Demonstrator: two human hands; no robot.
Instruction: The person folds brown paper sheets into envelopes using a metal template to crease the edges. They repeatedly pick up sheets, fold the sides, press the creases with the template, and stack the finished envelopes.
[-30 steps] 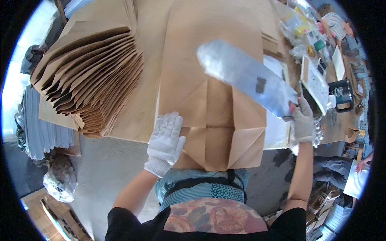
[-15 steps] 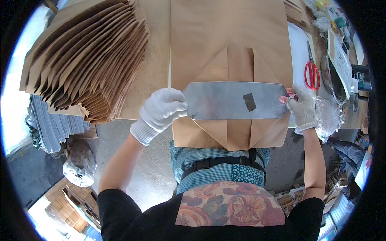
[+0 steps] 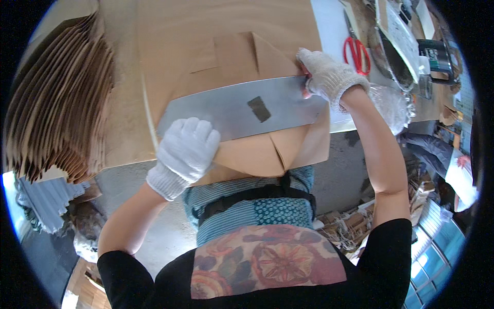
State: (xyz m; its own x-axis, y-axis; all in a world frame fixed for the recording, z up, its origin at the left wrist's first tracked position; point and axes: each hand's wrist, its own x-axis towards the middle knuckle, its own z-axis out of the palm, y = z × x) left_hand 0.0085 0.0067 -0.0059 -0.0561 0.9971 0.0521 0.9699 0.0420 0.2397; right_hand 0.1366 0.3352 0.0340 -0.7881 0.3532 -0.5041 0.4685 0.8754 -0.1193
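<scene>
A long grey metal plate [image 3: 221, 110] with clipped corners and a dark tape patch lies across the folded end of a large brown paper bag [image 3: 288, 26]. My left hand [image 3: 188, 147], in a white knit glove, rests palm down over the plate's near left part, fingers side by side. The plate's right end is held by my gloved right hand [image 3: 329, 74]. Its bare thumb tip lies on the metal, and the fingers reach past the far edge. Folded paper flaps [image 3: 262, 152] show on both long sides of the plate.
On the left stands a thick fan of brown paper bags [image 3: 56, 98], with a grey corrugated stack [image 3: 49, 201] below. Red-handled scissors [image 3: 356, 55] lie right of the bag, beside clear plastic wrap [image 3: 388, 108]. A dark cup [image 3: 435, 54] sits farther right. Another person's hand [image 3: 463, 160] shows at the right rim.
My left hand has gone from gripping the plate's left end to lying over its near side. My right hand has shifted toward the far edge. The view has turned and moved right.
</scene>
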